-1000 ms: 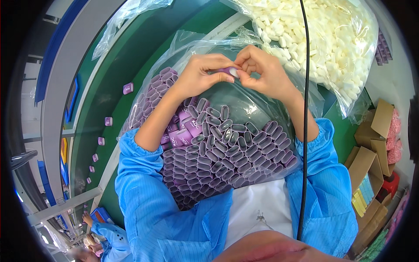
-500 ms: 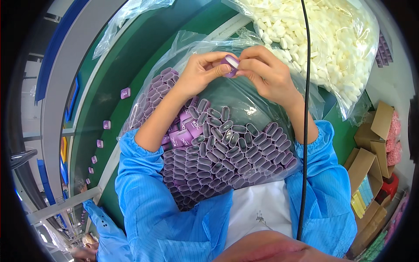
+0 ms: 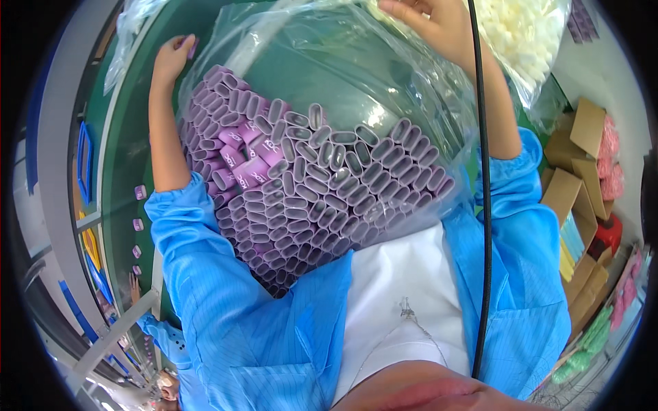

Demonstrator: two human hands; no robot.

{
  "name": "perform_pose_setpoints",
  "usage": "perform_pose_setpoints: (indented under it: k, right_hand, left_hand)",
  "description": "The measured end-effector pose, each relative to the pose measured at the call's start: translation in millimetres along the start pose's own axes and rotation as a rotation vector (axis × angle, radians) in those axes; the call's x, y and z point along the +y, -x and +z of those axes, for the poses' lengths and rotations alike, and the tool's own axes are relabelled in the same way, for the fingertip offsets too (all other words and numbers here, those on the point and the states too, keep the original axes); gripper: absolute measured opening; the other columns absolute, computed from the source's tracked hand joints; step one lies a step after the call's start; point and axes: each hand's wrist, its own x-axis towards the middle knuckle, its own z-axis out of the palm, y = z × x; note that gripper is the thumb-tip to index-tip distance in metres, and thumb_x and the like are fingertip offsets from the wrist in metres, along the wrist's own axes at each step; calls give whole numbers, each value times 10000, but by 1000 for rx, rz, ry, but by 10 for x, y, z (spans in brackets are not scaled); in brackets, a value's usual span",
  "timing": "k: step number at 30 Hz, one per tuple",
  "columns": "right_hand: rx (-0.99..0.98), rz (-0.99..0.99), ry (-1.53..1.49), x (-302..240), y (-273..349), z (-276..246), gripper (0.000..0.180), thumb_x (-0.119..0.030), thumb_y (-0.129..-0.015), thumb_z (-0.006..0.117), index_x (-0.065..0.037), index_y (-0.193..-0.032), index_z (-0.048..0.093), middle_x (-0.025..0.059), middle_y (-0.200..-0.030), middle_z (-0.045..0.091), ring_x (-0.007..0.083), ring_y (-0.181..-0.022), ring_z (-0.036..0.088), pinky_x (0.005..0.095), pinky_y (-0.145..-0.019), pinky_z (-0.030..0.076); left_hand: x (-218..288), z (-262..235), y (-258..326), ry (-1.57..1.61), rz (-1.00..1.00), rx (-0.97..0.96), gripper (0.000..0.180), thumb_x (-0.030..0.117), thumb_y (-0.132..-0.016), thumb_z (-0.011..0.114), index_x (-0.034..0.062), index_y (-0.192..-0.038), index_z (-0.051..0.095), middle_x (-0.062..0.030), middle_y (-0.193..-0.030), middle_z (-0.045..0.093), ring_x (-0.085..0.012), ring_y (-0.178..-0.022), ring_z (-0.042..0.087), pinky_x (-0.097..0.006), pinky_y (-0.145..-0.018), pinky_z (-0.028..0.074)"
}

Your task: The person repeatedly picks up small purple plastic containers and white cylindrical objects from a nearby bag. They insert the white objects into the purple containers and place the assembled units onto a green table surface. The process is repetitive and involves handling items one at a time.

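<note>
At the far left, over the green belt, my left hand [image 3: 171, 60] is closed on a small purple oval sleeve [image 3: 192, 48], mostly hidden by the fingers. My right hand [image 3: 439, 27] reaches to the top edge beside the bag of white pieces; its thumb is stretched apart from the fingers, whose tips are partly cut off, and nothing shows in it. Between my arms, a clear plastic bag [image 3: 404, 75] holds many hollow purple oval sleeves [image 3: 319, 171], most standing on end, with several lying flat [image 3: 250, 171].
Purple pieces [image 3: 140, 192] lie spaced along the green belt [image 3: 123, 164] on the left. A clear bag of white pieces [image 3: 517, 41] is at the upper right. Cardboard boxes [image 3: 565, 192] stand on the right. A black cable [image 3: 484, 205] hangs down in front. Another person's blue sleeve [image 3: 168, 339] shows lower left.
My hands were together on a purple sleeve with a white piece in it. The left has carried the sleeve left to the belt; the right has let go and moved up. The view has shifted.
</note>
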Motion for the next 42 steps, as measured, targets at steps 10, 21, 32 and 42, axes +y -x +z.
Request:
perform_pose_setpoints:
  k: [10,21,32,42]
  right_hand:
    - [-54,77,178,183,1116,-394,147,-117,-845,661,0,-925,623,76,-792,632,201,-741,627,309,-690,491]
    - [101,30,746,926,-419,137,176,-147,-801,605,22,-799,656,237,-770,632,387,-767,632,454,-689,508]
    - [331,-30,747,1048,-664,594,182,-176,-799,586,-4,-787,645,207,-752,645,348,-715,653,448,-644,520]
    - [470,-304,459,949,-559,442,152,-140,-755,643,4,-769,598,187,-752,628,364,-721,610,430,-642,484]
  left_hand:
    - [1728,265,816,208,506,95,296,272,-871,662,20,-1026,667,-76,-955,684,-154,-889,628,-286,-799,480]
    - [2728,951,1887,54,654,-843,319,252,-749,784,23,-925,649,-99,-676,631,-198,-621,612,-325,-608,478]
    - [2125,942,1485,601,353,-410,360,102,-763,776,8,-1084,644,-72,-930,687,-116,-869,640,-279,-791,515]
    - [1888,1167,1297,1036,275,-258,265,49,-848,687,-35,-1081,591,-95,-1045,648,-150,-963,622,-279,-896,478]
